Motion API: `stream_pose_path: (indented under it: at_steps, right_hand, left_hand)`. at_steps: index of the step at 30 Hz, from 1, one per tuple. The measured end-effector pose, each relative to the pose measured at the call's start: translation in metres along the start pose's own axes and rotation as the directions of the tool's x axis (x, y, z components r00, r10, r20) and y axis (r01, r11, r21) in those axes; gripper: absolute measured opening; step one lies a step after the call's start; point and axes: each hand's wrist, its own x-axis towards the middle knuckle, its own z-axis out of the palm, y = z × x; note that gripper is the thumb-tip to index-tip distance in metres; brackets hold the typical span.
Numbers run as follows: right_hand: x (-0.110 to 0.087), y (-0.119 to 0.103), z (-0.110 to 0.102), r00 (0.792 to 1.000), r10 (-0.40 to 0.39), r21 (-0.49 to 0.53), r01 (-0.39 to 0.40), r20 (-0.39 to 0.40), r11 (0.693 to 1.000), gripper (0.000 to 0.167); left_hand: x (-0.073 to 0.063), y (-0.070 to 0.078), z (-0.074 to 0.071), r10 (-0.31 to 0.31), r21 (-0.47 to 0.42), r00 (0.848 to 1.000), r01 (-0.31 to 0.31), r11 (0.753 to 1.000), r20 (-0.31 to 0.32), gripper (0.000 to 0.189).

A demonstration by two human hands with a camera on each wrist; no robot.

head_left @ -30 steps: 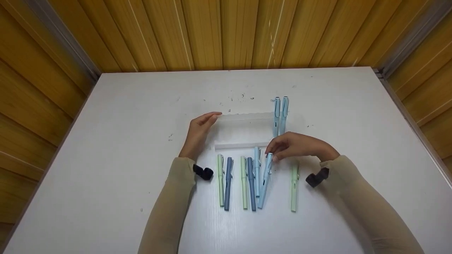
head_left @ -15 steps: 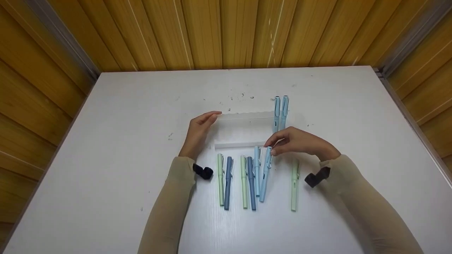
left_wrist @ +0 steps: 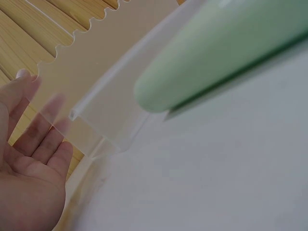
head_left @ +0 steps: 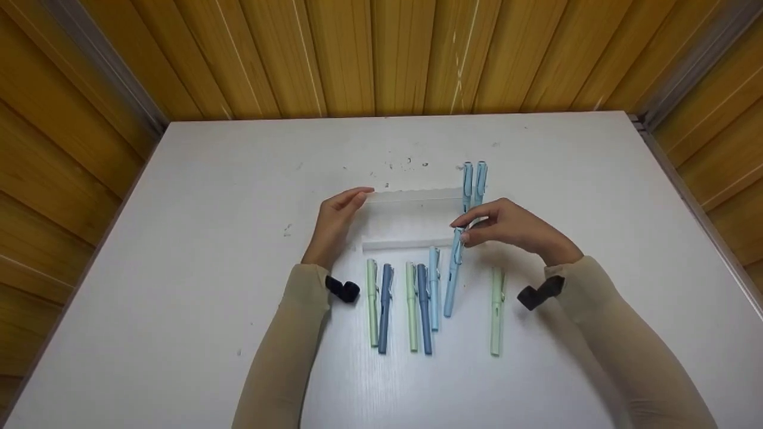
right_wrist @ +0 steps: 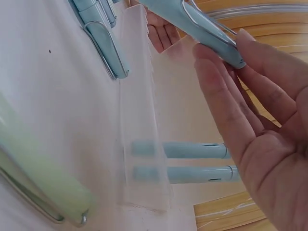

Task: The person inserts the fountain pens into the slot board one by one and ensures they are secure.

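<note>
My right hand (head_left: pixel 515 229) pinches a light blue pen (head_left: pixel 453 277) by its capped end between thumb and fingers; the pen hangs tilted at the right front of a clear frosted pen stand (head_left: pixel 405 245). At the stand's left end, my left hand (head_left: pixel 337 223) grips the scalloped back panel, thumb on one side and fingers seen through it in the left wrist view. Two light blue pens (right_wrist: pixel 197 150) stand in the rack's right end, partly behind the right hand in the head view.
In front of the stand lie a green pen (head_left: pixel 372 304), a dark blue pen (head_left: pixel 385 310), another green pen (head_left: pixel 412 307), another dark blue pen (head_left: pixel 424 310) and a light blue pen (head_left: pixel 434 292). A separate green pen (head_left: pixel 496 313) lies to the right. Wood-patterned walls border the white table (head_left: pixel 197 238).
My right hand has moved up and away with the light blue pen, lifting it from beside the other light blue pen toward the stand. The left hand has stayed in place.
</note>
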Motion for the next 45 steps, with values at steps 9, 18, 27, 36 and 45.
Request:
stream_pose_path:
  at_steps: [9, 18, 27, 36, 45]
  right_hand:
    - [0.000, -0.009, -0.007, 0.995, -0.029, 0.014, 0.030, -0.091, 0.999, 0.038]
    - [0.001, -0.023, -0.012, 0.981, -0.006, -0.070, -0.008, -0.195, 0.998, 0.036]
    - [0.005, -0.030, -0.014, 0.953, 0.021, -0.078, -0.047, -0.303, 0.996, 0.032]
    - [0.007, -0.036, -0.020, 0.930, -0.019, -0.080, -0.011, -0.368, 0.997, 0.031]
    - [0.010, -0.044, -0.023, 0.906, -0.074, -0.125, 0.023, -0.416, 0.992, 0.030]
  left_hand:
    - [0.000, 0.002, 0.002, 0.021, -0.014, 1.000, -0.021, 1.000, -0.006, 0.030]
    - [0.000, 0.005, 0.002, -0.006, 0.017, 1.000, 0.007, 1.000, -0.026, 0.033]
    - [0.001, 0.006, 0.002, -0.005, 0.083, 0.999, 0.009, 0.997, -0.042, 0.034]
    - [0.001, 0.006, 0.002, 0.041, 0.068, 0.998, -0.037, 0.997, -0.057, 0.034]
    - [0.001, 0.007, 0.002, 0.016, 0.077, 0.999, -0.012, 0.997, -0.050, 0.035]
